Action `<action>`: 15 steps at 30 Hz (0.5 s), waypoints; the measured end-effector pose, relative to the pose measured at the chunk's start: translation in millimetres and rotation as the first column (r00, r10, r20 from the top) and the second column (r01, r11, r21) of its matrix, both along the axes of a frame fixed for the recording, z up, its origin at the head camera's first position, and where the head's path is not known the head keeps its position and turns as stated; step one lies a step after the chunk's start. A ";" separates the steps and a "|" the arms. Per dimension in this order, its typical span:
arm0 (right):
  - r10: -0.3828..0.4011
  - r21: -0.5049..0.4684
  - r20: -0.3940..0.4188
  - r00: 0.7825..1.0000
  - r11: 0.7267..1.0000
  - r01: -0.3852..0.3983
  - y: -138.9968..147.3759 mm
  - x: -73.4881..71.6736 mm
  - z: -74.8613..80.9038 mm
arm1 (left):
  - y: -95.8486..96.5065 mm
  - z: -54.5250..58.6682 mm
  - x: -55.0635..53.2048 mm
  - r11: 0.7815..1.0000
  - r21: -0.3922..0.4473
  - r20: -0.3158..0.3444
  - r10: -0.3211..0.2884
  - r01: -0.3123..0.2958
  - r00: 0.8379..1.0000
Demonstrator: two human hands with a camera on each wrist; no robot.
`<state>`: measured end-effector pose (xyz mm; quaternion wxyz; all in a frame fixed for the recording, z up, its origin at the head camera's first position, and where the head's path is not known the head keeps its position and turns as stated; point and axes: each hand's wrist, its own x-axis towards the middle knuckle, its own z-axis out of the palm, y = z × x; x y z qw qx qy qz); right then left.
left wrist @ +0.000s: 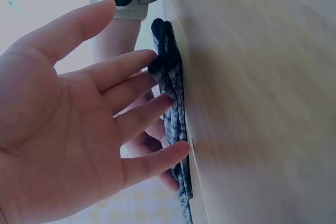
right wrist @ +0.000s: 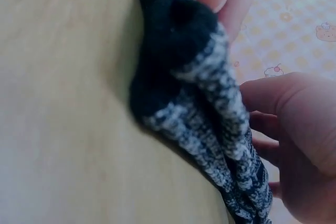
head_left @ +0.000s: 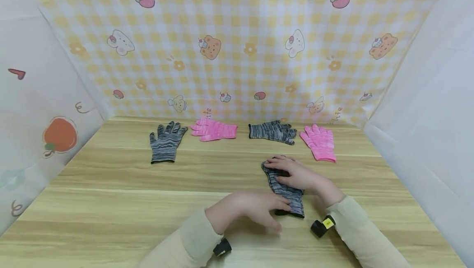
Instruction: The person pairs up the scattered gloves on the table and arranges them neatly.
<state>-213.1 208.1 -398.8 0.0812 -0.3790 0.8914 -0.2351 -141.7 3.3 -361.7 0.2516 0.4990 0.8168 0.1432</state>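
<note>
A grey-and-black knit glove (head_left: 293, 197) lies on the table in front of me, its dark cuff toward me. My right hand (head_left: 299, 173) rests over its finger end, fingers relaxed and spread. At the cuff end is my left hand (head_left: 255, 207), its loosely straight fingertips over the fabric. In the left wrist view the palm of the left hand (left wrist: 79, 114) shows, with fingertips right at the edge of the glove (left wrist: 176, 90). The right wrist view has the cuff of the glove (right wrist: 184, 114) up close, layered in folds, and the right hand (right wrist: 310, 129) beside it.
Along the back of the wooden table (head_left: 111, 206) lie a grey glove (head_left: 165, 144), a pink glove (head_left: 214, 130), another grey glove (head_left: 272, 131) and another pink glove (head_left: 320, 142). Behind them hangs a yellow checked cloth (head_left: 237, 54). White cloth walls (head_left: 426, 82) flank both sides.
</note>
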 end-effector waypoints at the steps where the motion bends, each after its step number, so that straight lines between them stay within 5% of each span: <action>1: -0.005 -0.022 0.003 1.000 1.000 0.005 0.8 -0.2 -0.1 | -1.0 -0.1 -0.7 1.000 0.013 0.016 0.009 -0.009 1.000; 7: -0.035 -0.164 0.050 0.998 0.985 0.043 6.1 -2.8 5.0 | -8.8 2.7 -7.4 0.989 0.100 0.078 0.098 -0.106 0.992; 15: -0.207 -0.191 0.033 0.978 0.959 0.209 13.6 -6.0 17.8 | -18.1 3.3 -19.9 0.956 0.158 0.081 0.235 -0.246 0.969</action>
